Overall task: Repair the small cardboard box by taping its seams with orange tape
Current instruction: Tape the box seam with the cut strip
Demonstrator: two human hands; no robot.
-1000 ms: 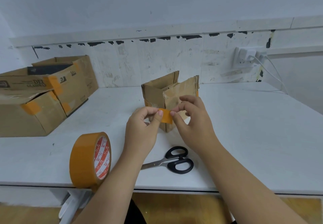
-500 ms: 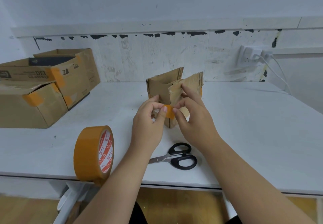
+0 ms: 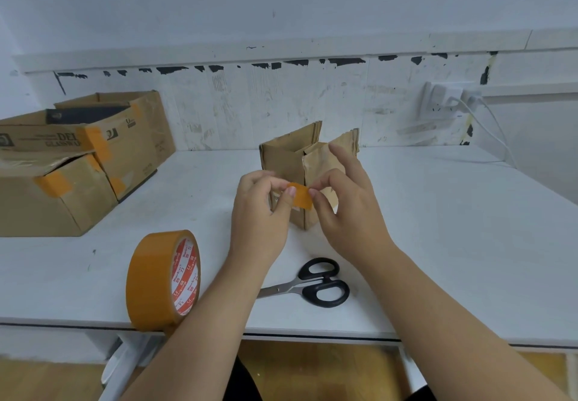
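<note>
**A cut strip of orange tape held ready at the near corner of the small box**

The small cardboard box point(image 3: 297, 162) stands upright in the middle of the white table point(image 3: 438, 228), flaps up and open, with one vertical corner turned toward the person. That turn probably puts the corner seam where both hands can reach it.

A short piece of orange tape point(image 3: 301, 195) is stretched between the two hands just in front of that corner, about halfway up it. The left hand point(image 3: 259, 212) pinches the strip's left end between thumb and forefinger, the other fingers curled in. The right hand point(image 3: 347, 209) pinches the right end the same way, while its remaining fingers lie looser and reach up beside the box's right-hand face. Holding both ends likely keeps the strip taut and off itself until it meets the cardboard. Whether it already touches the box cannot be told.

The tape roll point(image 3: 164, 280) stands on edge at the near left, close to the table's lip, and the black-handled scissors point(image 3: 312, 284) lie closed near the right forearm; both seem kept within reach for further strips. At the far left sit two larger cardboard boxes point(image 3: 78, 162), already patched with orange tape. A wall socket point(image 3: 444, 100) with a white cable is at the far right.
</note>
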